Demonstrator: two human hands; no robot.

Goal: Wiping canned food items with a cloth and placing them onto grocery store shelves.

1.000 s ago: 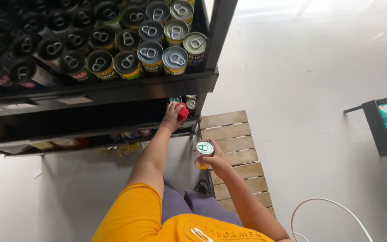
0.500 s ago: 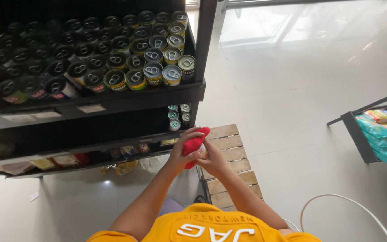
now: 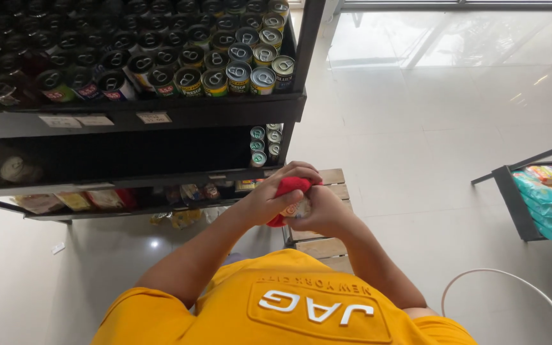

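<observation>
Hands meet just below the black shelf (image 3: 180,112): I see left hand (image 3: 276,195) pressing red cloth (image 3: 287,189) onto can (image 3: 295,209), gripped steady by right hand (image 3: 324,211).

White price labels (image 3: 94,119) line the black shelf edge; blue-green packets (image 3: 547,204) fill the right-hand rack.

Black shelf edge (image 3: 161,115) crowding left side; wooden pallet (image 3: 327,243) lying below; pale floor (image 3: 429,160) staying open rightward; snack rack (image 3: 531,198) standing well apart.
</observation>
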